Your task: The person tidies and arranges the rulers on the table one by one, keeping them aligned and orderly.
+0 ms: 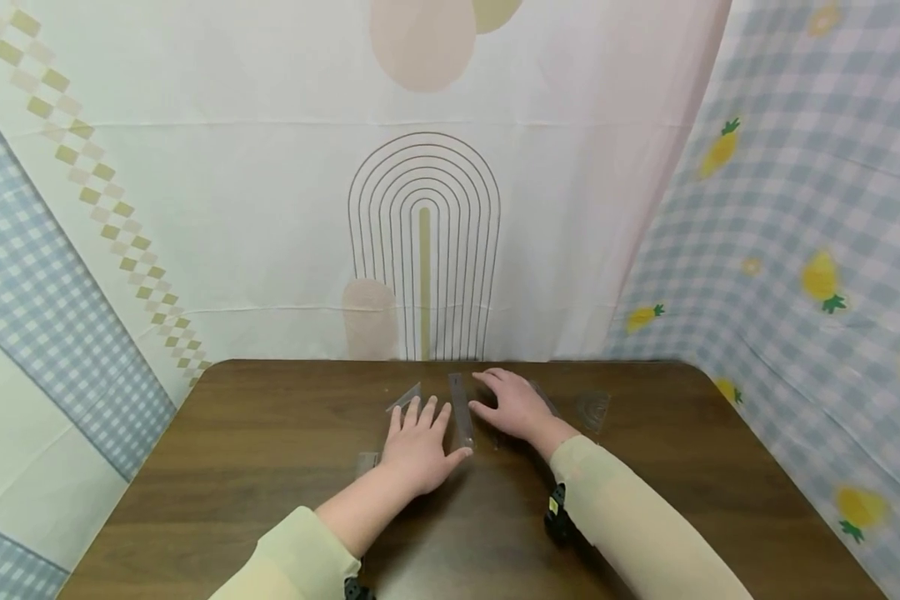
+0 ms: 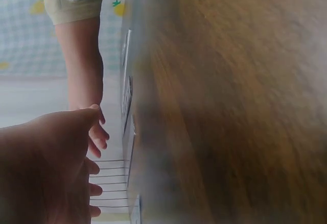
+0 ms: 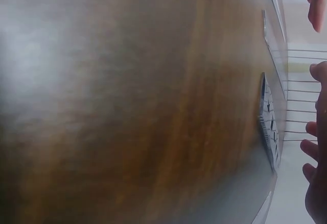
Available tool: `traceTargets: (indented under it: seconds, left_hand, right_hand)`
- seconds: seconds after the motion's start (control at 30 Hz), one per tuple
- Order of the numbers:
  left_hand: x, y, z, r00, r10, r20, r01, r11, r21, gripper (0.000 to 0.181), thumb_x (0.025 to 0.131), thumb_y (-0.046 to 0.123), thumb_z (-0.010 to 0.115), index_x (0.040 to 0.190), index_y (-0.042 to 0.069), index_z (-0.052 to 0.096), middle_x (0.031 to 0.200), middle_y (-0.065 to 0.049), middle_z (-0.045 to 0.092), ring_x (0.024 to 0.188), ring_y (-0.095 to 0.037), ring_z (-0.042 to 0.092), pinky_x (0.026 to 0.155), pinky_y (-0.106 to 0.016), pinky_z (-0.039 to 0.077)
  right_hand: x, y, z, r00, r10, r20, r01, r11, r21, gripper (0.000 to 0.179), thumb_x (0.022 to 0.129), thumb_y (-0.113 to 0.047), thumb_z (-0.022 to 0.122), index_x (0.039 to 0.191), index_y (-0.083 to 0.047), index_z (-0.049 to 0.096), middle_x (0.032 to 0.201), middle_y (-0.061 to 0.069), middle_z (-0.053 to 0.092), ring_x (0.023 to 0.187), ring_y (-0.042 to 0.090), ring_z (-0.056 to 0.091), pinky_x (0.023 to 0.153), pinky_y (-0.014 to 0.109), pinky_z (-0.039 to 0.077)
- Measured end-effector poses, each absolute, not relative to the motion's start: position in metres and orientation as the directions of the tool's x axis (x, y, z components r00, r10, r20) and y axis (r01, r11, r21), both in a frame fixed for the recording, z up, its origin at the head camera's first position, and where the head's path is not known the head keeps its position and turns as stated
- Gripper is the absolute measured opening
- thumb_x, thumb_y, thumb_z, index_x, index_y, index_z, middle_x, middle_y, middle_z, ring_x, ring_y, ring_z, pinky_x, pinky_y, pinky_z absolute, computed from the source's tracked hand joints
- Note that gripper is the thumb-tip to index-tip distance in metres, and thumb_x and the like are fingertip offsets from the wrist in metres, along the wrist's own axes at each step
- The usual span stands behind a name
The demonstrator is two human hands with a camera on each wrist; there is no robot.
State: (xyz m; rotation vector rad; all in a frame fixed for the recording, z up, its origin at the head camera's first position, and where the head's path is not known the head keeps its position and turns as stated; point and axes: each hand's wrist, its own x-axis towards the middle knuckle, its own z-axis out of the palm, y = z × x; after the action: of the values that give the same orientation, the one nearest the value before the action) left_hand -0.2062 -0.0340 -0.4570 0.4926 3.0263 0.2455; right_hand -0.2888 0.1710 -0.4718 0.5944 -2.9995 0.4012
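Note:
My left hand point(image 1: 416, 450) hovers palm down over the table with its fingers spread and straight. It is nearest to a clear ruler point(image 1: 461, 408) on its right and a clear set square point(image 1: 407, 397) beyond its fingertips. My right hand point(image 1: 516, 406) hangs just right of that ruler, fingers relaxed, holding nothing. Past its wrist side lies another clear strip point(image 1: 546, 398), partly hidden by the hand. A clear protractor point(image 1: 592, 410) lies farther right. Beside the left forearm shows a clear flat piece point(image 1: 367, 461), partly covered. In the right wrist view a marked clear piece point(image 3: 269, 122) lies flat below the hand.
The brown wooden table point(image 1: 255, 475) runs back to a patterned cloth point(image 1: 270, 208) hung behind it. A checked cloth with pineapples point(image 1: 787, 208) hangs along the right side. Black wrist devices sit at both sleeves, one below the right sleeve point(image 1: 630, 500).

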Motion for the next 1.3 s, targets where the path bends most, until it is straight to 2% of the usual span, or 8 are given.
traceTargets:
  seconds: [0.8,1.1,1.3]
  left_hand:
    - [-0.224,-0.03,-0.465,-0.943,0.319,-0.091,0.311,0.946,0.085,0.081,0.093,0.071,0.043,0.155,0.019,0.037,0.161,-0.008,0.029,0.15,-0.035,0.016,0.118,-0.059,0.01]
    - [-0.228,-0.024,-0.467,-0.937,0.327,-0.125,0.322,0.945,0.055,0.084,0.092,0.075,0.04,0.155,0.02,0.037,0.161,-0.006,0.028,0.15,-0.035,0.014,0.118,-0.059,0.008]
    - [-0.229,-0.021,-0.471,-0.938,0.318,-0.135,0.318,0.948,0.021,0.085,0.091,0.075,0.042,0.155,0.019,0.037,0.161,-0.006,0.03,0.15,-0.033,0.014,0.118,-0.057,0.008]
  right_hand:
    - [-0.321,0.151,-0.471,-0.931,-0.366,0.007,-0.359,0.908,-0.215,0.056,0.098,-0.048,0.057,0.146,-0.019,0.051,0.147,0.009,0.049,0.132,0.03,0.049,0.106,0.05,0.041]
    - [-0.33,0.144,-0.471,-0.939,-0.34,-0.046,-0.324,0.922,-0.211,0.056,0.099,-0.047,0.055,0.147,-0.018,0.05,0.152,0.011,0.043,0.138,0.032,0.042,0.112,0.051,0.034]
    - [-0.333,0.138,-0.472,-0.938,-0.343,-0.054,-0.328,0.926,-0.188,0.056,0.099,-0.045,0.055,0.146,-0.016,0.051,0.15,0.012,0.045,0.137,0.032,0.043,0.112,0.051,0.033]
